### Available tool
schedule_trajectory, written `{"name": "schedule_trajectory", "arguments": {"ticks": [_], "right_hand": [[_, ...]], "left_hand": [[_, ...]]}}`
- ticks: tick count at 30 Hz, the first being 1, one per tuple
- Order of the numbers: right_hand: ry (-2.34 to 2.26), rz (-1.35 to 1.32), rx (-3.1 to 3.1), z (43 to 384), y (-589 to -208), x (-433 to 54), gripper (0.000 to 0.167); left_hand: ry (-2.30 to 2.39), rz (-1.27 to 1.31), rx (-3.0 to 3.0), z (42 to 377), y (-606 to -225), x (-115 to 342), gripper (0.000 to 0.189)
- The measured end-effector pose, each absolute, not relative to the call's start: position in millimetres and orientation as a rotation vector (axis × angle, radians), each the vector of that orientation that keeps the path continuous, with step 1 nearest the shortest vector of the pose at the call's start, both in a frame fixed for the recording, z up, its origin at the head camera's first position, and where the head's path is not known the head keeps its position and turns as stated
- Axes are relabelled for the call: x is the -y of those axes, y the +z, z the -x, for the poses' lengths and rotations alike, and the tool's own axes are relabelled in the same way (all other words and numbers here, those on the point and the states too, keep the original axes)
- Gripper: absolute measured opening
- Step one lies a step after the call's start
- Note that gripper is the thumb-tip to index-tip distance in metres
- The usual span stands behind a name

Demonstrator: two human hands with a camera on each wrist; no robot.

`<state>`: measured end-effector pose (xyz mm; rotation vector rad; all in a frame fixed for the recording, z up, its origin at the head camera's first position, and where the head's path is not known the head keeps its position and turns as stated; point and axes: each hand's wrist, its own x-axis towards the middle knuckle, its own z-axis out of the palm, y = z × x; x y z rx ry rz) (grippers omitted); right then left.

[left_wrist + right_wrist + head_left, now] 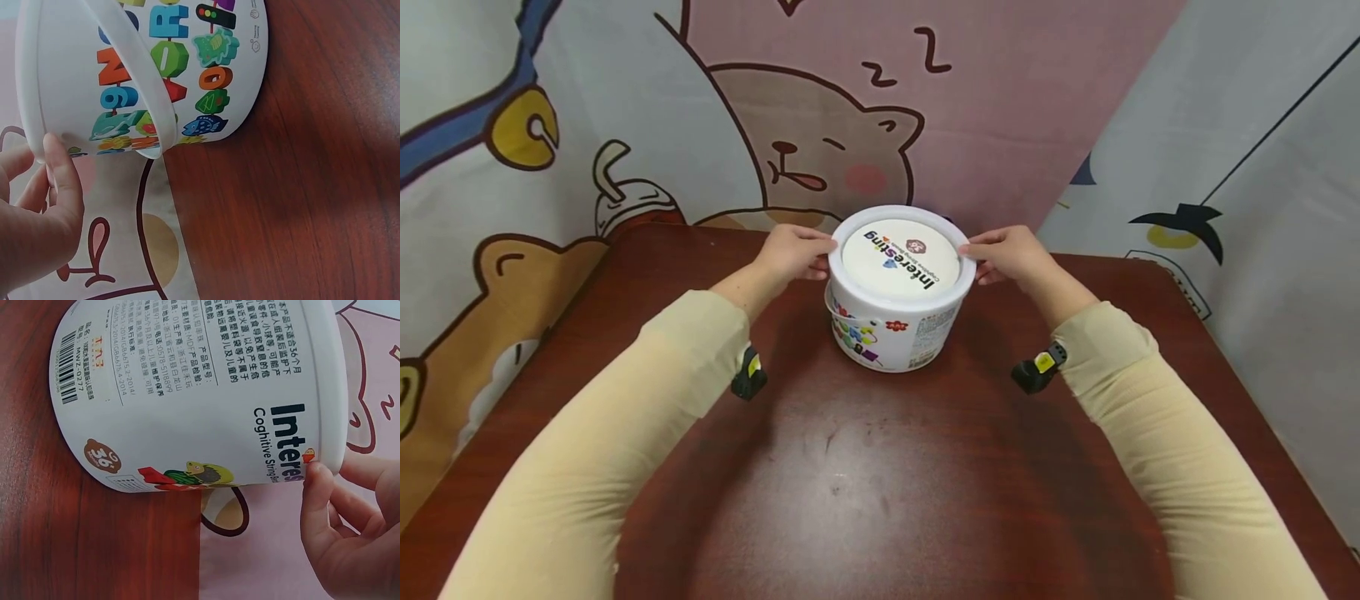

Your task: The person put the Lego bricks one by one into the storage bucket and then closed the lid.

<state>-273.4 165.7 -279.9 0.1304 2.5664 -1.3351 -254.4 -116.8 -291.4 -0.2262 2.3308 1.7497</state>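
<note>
A white round bucket (891,337) with colourful printing stands upright on the table, its white lid (901,258) seated on top and lettered "Interesting". My left hand (792,252) pinches the lid's rim at the left side, thumb and fingers bent about the edge. From the right, my right hand (1011,252) pinches the opposite part of the rim. The white carrying handle (140,81) hangs down against the bucket's side in the left wrist view. A barcode and small print show on the bucket's wall (181,412) in the right wrist view.
The dark reddish-brown table (850,483) carries the bucket near its back edge. Behind it hangs a cloth (1000,108) printed with cartoon animals. Black wrist cameras (748,375) sit at both sleeve cuffs.
</note>
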Motion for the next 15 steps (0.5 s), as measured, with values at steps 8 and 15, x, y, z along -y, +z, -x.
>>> {"name": "schedule_trajectory", "arguments": {"ticks": [8,15], "right_hand": [[-1.417,-0.136,-2.461,272.6,-277.9,-171.2,0.047],[-1.473,-0.139,-2.382,270.2,-279.9,-176.2,0.049]], "left_hand": [[1.757,0.273,-2.285,256.0,-290.5,113.2,0.036],[1.797,0.291,-2.242,254.9,-293.2,111.4,0.036]]}}
